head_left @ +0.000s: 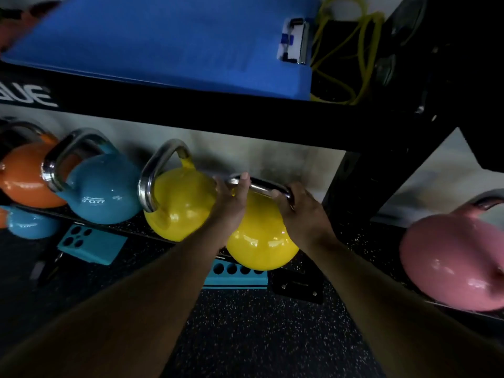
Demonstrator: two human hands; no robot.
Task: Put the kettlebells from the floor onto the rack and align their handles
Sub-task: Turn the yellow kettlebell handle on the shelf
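While both hands gripped one kettlebell, the black rack (245,118) spanned the view, its upper shelf bearing a blue mat (163,42) and yellow bands (351,50). A pink kettlebell (458,263) sat on the shelf beyond the upright at right. On the lower shelf stood, left to right, an orange kettlebell (24,178), a blue kettlebell (103,189) and a yellow kettlebell (177,203), steel handles angled up and left. The held yellow kettlebell (261,241) hung at the shelf's front edge, touching its yellow neighbour. The left hand (231,200) and right hand (302,208) had fingers clamped round its steel handle (261,185), at opposite ends
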